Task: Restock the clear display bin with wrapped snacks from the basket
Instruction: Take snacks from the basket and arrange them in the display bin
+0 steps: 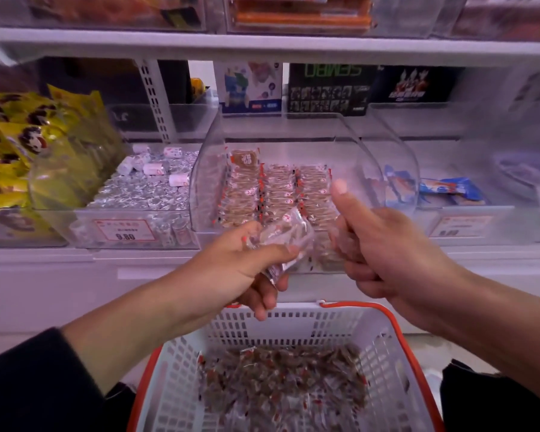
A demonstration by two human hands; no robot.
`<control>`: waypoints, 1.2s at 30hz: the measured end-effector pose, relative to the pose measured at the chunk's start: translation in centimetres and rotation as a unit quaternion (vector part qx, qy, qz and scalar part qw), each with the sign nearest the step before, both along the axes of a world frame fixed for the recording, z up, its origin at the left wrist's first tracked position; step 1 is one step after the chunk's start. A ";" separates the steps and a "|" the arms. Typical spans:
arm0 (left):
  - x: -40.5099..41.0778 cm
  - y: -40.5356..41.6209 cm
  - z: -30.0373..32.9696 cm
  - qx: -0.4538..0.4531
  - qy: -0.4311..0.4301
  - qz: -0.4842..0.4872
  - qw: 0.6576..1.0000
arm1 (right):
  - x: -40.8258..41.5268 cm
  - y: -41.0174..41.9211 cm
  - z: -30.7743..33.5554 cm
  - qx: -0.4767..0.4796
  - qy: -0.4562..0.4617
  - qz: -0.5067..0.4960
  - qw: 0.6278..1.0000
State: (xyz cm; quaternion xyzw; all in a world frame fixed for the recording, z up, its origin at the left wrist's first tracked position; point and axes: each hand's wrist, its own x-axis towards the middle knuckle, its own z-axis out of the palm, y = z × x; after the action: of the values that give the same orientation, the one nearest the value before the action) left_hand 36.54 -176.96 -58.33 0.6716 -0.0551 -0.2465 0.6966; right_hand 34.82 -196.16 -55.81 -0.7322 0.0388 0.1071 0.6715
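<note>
Everything here hangs on the clear display bin, so take it as the landmark: it sits on the shelf straight ahead of the person, its open front facing them, with rows of wrapped snacks already stacked on edge inside, running front to back. The left hand is just in front of the bin's lower front lip, fingers and thumb curled round a small clutch of wrapped snacks in clear film; that bundle lies tilted, its long axis slanting up and to the right, its upper end already over the lip and pointing into the bin. The right hand is beside it, at the bin's front right corner, thumb raised against the clear side wall and fingers curled; it seems to hold a few more packets against the palm, though the blur makes that hard to be sure of. Of the two, the left looks the nearer to the gap at the front of the stacked rows, so I'd judge its bundle goes in first, forward and slightly down. The basket, white with an orange rim, is below the bin and toward the person, between their arms, its floor well covered with loose packets.
</note>
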 end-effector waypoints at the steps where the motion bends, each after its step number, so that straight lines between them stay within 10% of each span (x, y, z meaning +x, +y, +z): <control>1: 0.1 0.1 0.0 0.011 -0.009 0.001 1.000 | 0.0 -0.1 -0.2 0.003 -0.013 0.017 1.000; 11: -0.6 0.4 0.3 -0.062 0.023 0.012 0.998 | -0.2 -0.4 -0.8 0.089 -0.151 0.012 0.984; 20: -0.5 0.2 0.0 -0.110 0.025 0.000 0.994 | -0.4 0.8 -1.3 -0.117 -0.259 0.001 0.959; 29: -0.7 -0.3 0.5 -0.168 0.050 -0.042 0.984 | -0.5 1.8 -2.0 -0.115 -0.277 0.035 0.953; 36: -0.8 -0.7 0.0 -0.052 -0.019 0.039 0.998 | -0.5 3.3 -3.1 -0.126 -0.330 0.049 0.934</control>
State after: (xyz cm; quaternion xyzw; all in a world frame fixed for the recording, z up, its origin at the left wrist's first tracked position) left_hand 35.74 -177.68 -58.34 0.6406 -0.0544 -0.2030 0.7385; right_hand 34.37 -192.89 -58.87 -0.8060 -0.2075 -0.1138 0.5425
